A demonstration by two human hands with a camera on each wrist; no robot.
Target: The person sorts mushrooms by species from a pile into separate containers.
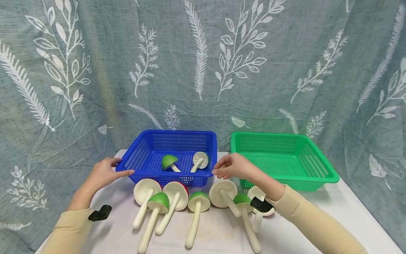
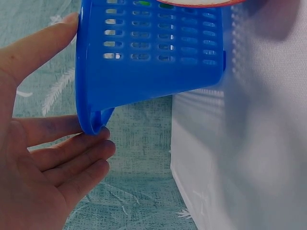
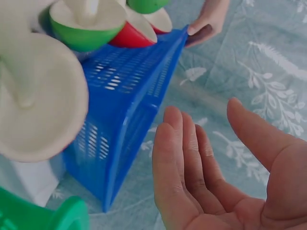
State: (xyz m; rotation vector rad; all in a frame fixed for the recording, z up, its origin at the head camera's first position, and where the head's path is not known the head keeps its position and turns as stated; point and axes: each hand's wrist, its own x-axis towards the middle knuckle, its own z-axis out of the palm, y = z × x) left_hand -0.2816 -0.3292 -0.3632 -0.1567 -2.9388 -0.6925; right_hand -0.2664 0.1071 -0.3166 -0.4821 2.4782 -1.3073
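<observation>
My left hand [image 1: 103, 175] holds the front left corner of a blue plastic basket [image 1: 184, 132], thumb on the front rim and fingers at the left rim. The left wrist view shows the fingertips under that rim. At the front right corner is my right hand [image 1: 235, 166]; in the right wrist view its fingers are loosely bent, with nothing between them and the thumb. Inside the basket lie two toy mushrooms, one with a green cap [image 1: 168, 161] showing and one with its pale underside [image 1: 200, 159] up.
Several more toy mushrooms, some green-capped [image 1: 199, 199] and some red-edged [image 1: 173, 195], lie before the baskets on a white tabletop [image 1: 120, 225]. To the right stands a green basket [image 1: 269, 135]. A leaf-patterned curtain [image 1: 177, 70] hangs behind and at both sides.
</observation>
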